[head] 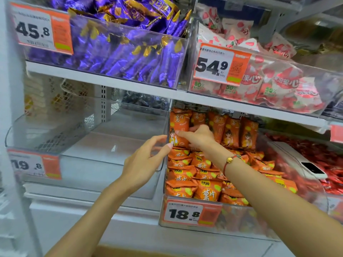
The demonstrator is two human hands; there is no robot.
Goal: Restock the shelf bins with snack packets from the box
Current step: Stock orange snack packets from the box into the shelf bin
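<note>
Shelf bins [185, 227] tagged 45.8, 54.9, 18.8 — orange packets [207, 191].

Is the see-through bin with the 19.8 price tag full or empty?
Empty: through the clear plastic bin only its bare floor shows, no packets.

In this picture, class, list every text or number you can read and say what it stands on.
"45.8": price tag on the purple packets' bin.
"54.9": price tag on the strawberry packets' bin.
"19.8", first digit partly cut: price tag on the empty bin.
"18.8": price tag on the orange packets' bin.
"50%": strawberry packets.
"薯片": orange packets.
Small print, barcodes and the QR code: unreadable.
</note>
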